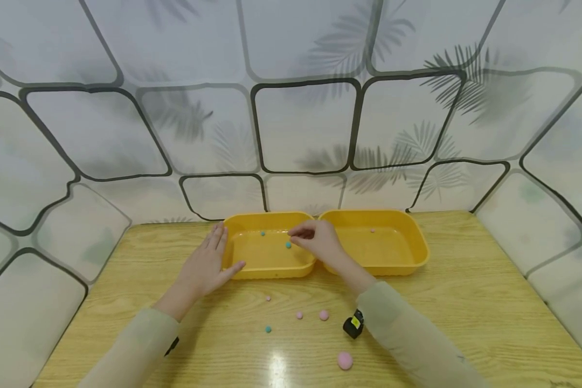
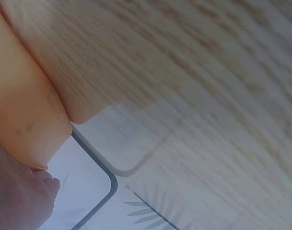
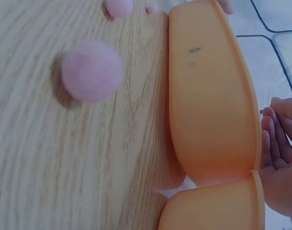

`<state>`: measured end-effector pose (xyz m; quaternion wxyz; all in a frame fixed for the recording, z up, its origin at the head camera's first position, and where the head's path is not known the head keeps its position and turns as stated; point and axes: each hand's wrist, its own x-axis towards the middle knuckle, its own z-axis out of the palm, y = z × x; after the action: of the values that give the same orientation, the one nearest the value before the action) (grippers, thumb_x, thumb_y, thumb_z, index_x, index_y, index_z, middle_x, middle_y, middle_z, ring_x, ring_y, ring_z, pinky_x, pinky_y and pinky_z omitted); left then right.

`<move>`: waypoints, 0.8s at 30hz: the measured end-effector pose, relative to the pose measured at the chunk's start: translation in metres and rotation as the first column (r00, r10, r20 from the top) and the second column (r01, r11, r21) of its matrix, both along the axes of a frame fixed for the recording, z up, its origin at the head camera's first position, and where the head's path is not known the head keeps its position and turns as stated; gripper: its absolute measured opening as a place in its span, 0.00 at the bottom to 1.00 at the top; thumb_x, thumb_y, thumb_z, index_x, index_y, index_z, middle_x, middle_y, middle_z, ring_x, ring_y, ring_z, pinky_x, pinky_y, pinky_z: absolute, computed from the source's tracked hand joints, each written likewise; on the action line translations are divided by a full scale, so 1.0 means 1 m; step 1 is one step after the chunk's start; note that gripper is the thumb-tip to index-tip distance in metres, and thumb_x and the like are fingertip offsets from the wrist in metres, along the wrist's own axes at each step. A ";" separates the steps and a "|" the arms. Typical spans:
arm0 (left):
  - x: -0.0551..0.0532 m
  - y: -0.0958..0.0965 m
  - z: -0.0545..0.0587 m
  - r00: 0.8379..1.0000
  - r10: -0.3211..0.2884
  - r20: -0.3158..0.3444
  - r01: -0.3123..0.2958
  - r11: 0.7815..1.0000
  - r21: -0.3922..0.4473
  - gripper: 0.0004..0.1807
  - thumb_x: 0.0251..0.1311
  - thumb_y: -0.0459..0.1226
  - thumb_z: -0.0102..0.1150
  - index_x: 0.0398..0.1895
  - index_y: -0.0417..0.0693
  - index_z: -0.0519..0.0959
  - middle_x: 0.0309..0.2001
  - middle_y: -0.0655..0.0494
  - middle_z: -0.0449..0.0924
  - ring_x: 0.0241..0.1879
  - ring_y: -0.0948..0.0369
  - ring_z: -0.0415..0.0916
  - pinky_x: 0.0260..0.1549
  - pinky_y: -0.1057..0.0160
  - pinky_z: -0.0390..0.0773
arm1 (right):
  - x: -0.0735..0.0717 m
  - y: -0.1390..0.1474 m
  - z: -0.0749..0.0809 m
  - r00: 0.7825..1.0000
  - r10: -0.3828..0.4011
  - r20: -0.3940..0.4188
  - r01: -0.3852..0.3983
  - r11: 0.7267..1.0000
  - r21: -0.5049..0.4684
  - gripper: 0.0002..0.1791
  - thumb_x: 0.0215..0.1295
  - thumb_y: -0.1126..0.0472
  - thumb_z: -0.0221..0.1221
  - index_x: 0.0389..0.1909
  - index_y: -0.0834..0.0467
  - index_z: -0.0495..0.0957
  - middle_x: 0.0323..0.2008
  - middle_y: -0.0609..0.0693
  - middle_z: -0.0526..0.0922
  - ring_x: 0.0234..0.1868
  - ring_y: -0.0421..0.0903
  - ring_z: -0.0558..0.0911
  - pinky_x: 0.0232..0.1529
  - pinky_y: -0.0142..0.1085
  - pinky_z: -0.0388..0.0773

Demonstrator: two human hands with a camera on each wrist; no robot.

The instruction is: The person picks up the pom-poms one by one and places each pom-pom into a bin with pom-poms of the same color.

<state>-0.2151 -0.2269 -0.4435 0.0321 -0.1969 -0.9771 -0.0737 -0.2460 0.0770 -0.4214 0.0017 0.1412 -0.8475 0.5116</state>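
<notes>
Two yellow trays stand side by side at the back of the table. My left hand (image 1: 206,264) rests on the left tray's (image 1: 267,274) left end, fingers straight and thumb along its front rim. Above that tray's right end is my right hand (image 1: 317,240), thumb and fingertips slightly apart with nothing showing between them. Just below those fingertips is a teal pompom (image 1: 288,245). A smaller teal pompom (image 1: 263,234) lies toward the back of the left tray. The right tray (image 1: 375,267) holds a small pink pompom (image 1: 372,230).
Several pink pompoms lie in front of the trays, including a large one (image 1: 345,360) and a medium one (image 1: 324,315). A teal pompom (image 1: 268,329) is left of them. A black wrist camera (image 1: 353,325) sits at the right cuff. A patterned curtain (image 1: 300,129) rises behind the table.
</notes>
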 end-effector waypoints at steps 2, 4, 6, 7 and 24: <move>0.000 0.000 0.001 1.000 -0.001 0.000 0.001 1.000 0.000 0.55 0.75 0.62 0.51 0.82 0.25 0.49 0.85 0.30 0.42 0.85 0.37 0.44 0.82 0.40 0.56 | 0.004 0.001 0.002 1.000 0.016 0.000 -0.016 1.000 -0.001 0.07 0.68 0.66 0.70 0.45 0.63 0.91 0.43 0.58 0.93 0.38 0.45 0.88 0.39 0.30 0.85; 0.001 0.001 0.002 1.000 -0.002 -0.001 0.002 1.000 0.003 0.54 0.76 0.62 0.51 0.82 0.24 0.49 0.84 0.29 0.43 0.85 0.36 0.44 0.82 0.40 0.56 | 0.008 0.001 0.003 0.999 0.037 -0.004 -0.037 0.999 0.006 0.07 0.67 0.66 0.71 0.44 0.62 0.91 0.43 0.57 0.93 0.38 0.44 0.88 0.40 0.31 0.85; 0.001 0.001 0.003 1.000 -0.002 -0.004 0.002 1.000 0.005 0.54 0.76 0.62 0.51 0.81 0.24 0.50 0.84 0.29 0.44 0.85 0.36 0.45 0.82 0.40 0.56 | 0.012 0.002 0.005 0.998 0.060 -0.016 -0.059 0.998 0.020 0.07 0.67 0.65 0.71 0.43 0.61 0.91 0.42 0.56 0.93 0.37 0.43 0.87 0.40 0.31 0.84; 0.001 0.001 0.003 1.000 -0.001 -0.003 0.001 1.000 0.004 0.54 0.76 0.62 0.51 0.82 0.24 0.49 0.84 0.29 0.44 0.85 0.36 0.45 0.82 0.40 0.56 | 0.014 0.002 0.005 0.997 0.073 -0.019 -0.073 0.997 0.025 0.07 0.68 0.64 0.71 0.43 0.61 0.91 0.41 0.55 0.93 0.37 0.42 0.86 0.40 0.32 0.84; 0.001 0.003 0.003 1.000 0.012 0.010 -0.012 1.000 0.005 0.55 0.75 0.62 0.52 0.82 0.25 0.48 0.84 0.30 0.43 0.85 0.37 0.44 0.82 0.40 0.56 | 0.053 -0.003 0.006 0.951 0.289 -0.110 -0.288 0.957 0.027 0.07 0.68 0.66 0.70 0.44 0.63 0.91 0.39 0.54 0.93 0.37 0.36 0.86 0.43 0.31 0.87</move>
<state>-0.2141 -0.2242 -0.4402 0.0281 -0.1904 -0.9783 -0.0772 -0.1928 0.0736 -0.4152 -0.0259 0.2923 -0.8191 0.4929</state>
